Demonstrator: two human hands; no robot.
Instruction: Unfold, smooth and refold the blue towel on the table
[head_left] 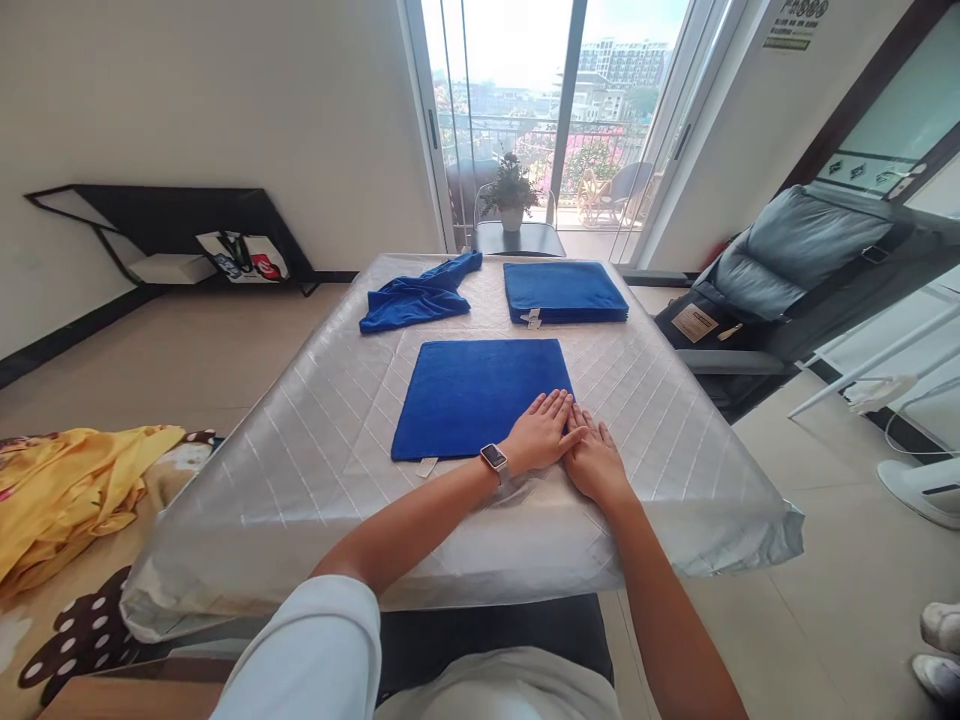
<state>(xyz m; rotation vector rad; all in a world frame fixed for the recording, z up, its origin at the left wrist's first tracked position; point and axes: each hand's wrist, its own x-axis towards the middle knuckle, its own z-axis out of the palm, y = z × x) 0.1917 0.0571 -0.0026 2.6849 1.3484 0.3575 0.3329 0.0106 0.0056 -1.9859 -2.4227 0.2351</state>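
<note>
A blue cloth (476, 395) lies flat as a neat rectangle near the middle of the table, a small white tag at its near left edge. My left hand (541, 430), with a watch on the wrist, rests flat on the cloth's near right corner. Beside it my right hand (592, 452) lies flat along the cloth's right edge, fingers stretched out, the two hands touching. Farther back sits a stack of folded blue cloths (566, 288) with white tags. A crumpled blue cloth (420, 295) is at the back left.
A silvery quilted cover (315, 420) drapes the table. To the right stands a dark padded armchair (787, 270). Yellow fabric (75, 490) is heaped at the left. Behind the table, a potted plant (511, 195) stands before the glass door. Shoes (939, 650) show at the lower right.
</note>
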